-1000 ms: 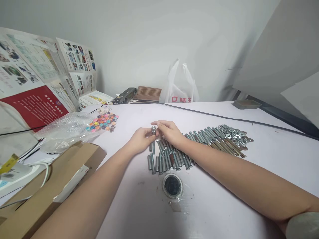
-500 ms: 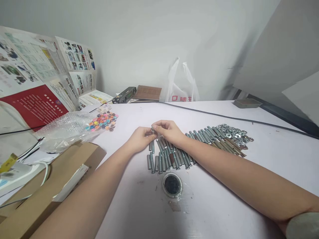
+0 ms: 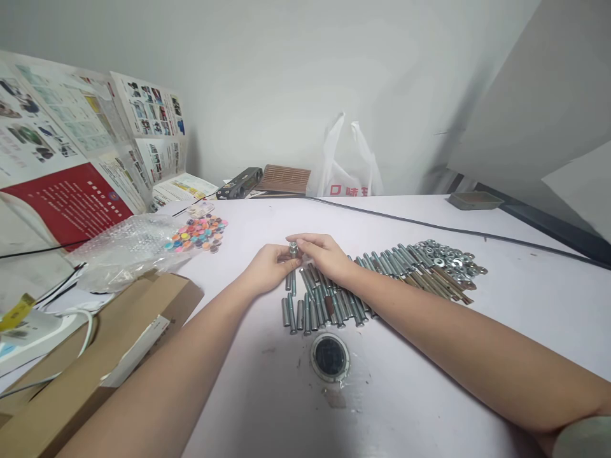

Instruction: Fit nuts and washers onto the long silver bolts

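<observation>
Bolt [image 3: 293, 248] above white table [image 3: 420, 394]

White surface [image 3: 267, 407], round capped hole [image 3: 330, 357] near front edge. Metal sleeves [image 3: 319, 305] heaped at centre; long bolts [image 3: 405, 264] and washers [image 3: 446, 251] spread to right. Coloured round discs [image 3: 198, 232] and bubble wrap [image 3: 124, 248] at left, cardboard box [image 3: 100, 343] beside them. Black cable [image 3: 429, 224] crosses rear; white plastic bag [image 3: 346, 168] and small grey tray [image 3: 475, 200] by wall.
</observation>
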Demonstrator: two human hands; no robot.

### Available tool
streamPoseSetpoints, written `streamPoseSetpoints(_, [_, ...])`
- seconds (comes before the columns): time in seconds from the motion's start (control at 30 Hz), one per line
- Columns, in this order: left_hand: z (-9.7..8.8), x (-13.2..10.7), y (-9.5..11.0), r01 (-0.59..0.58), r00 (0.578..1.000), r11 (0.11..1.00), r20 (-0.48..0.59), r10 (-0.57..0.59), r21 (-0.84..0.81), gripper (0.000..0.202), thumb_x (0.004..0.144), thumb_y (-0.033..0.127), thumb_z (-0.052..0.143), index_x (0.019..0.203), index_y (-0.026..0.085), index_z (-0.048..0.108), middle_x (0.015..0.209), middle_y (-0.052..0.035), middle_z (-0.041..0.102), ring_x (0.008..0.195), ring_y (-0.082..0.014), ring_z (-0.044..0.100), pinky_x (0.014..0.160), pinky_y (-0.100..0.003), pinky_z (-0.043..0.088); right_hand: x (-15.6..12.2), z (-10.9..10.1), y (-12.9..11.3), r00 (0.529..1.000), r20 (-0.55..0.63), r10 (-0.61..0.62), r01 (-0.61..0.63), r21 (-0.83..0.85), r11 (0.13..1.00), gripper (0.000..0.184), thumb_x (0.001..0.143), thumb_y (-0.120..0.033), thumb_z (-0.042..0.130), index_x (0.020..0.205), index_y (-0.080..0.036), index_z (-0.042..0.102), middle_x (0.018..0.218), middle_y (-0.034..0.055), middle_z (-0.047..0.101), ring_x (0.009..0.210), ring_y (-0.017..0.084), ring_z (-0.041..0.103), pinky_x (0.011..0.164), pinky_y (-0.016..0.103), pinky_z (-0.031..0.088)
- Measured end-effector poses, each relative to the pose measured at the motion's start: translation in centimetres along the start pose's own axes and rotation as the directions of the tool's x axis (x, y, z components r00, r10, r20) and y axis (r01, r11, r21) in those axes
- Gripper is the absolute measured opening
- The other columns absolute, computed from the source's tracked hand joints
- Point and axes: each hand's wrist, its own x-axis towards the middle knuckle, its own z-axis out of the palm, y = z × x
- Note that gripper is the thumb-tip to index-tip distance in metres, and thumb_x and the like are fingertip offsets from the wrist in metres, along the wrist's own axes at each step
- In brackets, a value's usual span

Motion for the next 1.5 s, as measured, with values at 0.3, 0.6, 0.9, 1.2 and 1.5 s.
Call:
streamPoseSetpoints(0.3, [-0.1, 0.0, -0.2, 0.004, 1.000, 1.000, 0.002, -0.004, 0.014, 0.031, 0.082, 0.041, 0.061, 0.091, 0.012, 0.069, 0.083, -0.0046, 0.069, 0.075, -0.0165, 0.060, 0.068, -0.026, 0.042, 0.0, -0.4, -0.3, 0.991, -0.117, 0.065, -0.056, 0.079, 0.995, 0.025, 0.073, -0.024, 0.053, 0.082, -0.016, 0.075, 0.071, 0.0037, 0.063, 0.074, 0.016, 0.054, 0.079, 0.032, 0.043])
streamPoseSetpoints(0.6, [-0.1, -0.2, 0.0, -0.013, 1.000, 1.000, -0.002, 0.013, 0.015, 0.025, 0.083, 0.036, 0.060, 0.086, 0.013, 0.069, 0.078, -0.0026, 0.067, 0.069, -0.0132, 0.056, 0.066, -0.025, 0.040, 0.1, -0.3, -0.1, 0.991, -0.126, 0.050, -0.037, 0.106, 0.994, 0.029, 0.073, -0.025, 0.051, 0.089, -0.014, 0.072, 0.077, 0.0033, 0.061, 0.078, 0.016, 0.056, 0.083, 0.033, 0.043])
streamPoseSetpoints(0.9, [0.1, -0.2, 0.3, -0.029, 0.999, 0.998, -0.013, 0.030, 0.049, 0.021, 0.083, 0.031, 0.058, 0.083, 0.013, 0.068, 0.080, -0.0028, 0.067, 0.072, -0.0143, 0.056, 0.067, -0.026, 0.040, -0.1, -0.3, 0.0, 0.994, 0.010, -0.107, 0.107, -0.191, 0.976, 0.039, 0.075, -0.021, 0.048, 0.104, -0.021, 0.073, 0.113, 0.0066, 0.062, 0.118, 0.021, 0.048, 0.107, 0.038, 0.031])
streamPoseSetpoints(1.2, [0.0, -0.2, 0.2, -0.009, 1.000, 0.999, -0.023, 0.010, 0.033, 0.023, 0.081, 0.033, 0.059, 0.081, 0.012, 0.067, 0.068, -0.0015, 0.062, 0.062, -0.0122, 0.052, 0.060, -0.024, 0.037, 0.0, -0.4, 0.3, 0.995, -0.048, -0.088, 0.077, -0.192, 0.978, 0.028, 0.074, -0.024, 0.050, 0.093, -0.020, 0.071, 0.108, 0.0053, 0.064, 0.114, 0.022, 0.049, 0.106, 0.039, 0.030])
streamPoseSetpoints(1.5, [0.1, -0.2, 0.2, -0.017, 1.000, 1.000, -0.013, 0.017, 0.017, 0.024, 0.083, 0.034, 0.059, 0.086, 0.012, 0.069, 0.081, -0.0043, 0.068, 0.071, -0.0145, 0.057, 0.066, -0.026, 0.041, -0.1, -0.4, 0.6, 0.997, -0.076, 0.004, -0.014, -0.121, 0.993, 0.048, 0.077, -0.026, 0.051, 0.123, -0.020, 0.062, 0.120, 0.0078, 0.059, 0.108, 0.022, 0.053, 0.099, 0.040, 0.039])
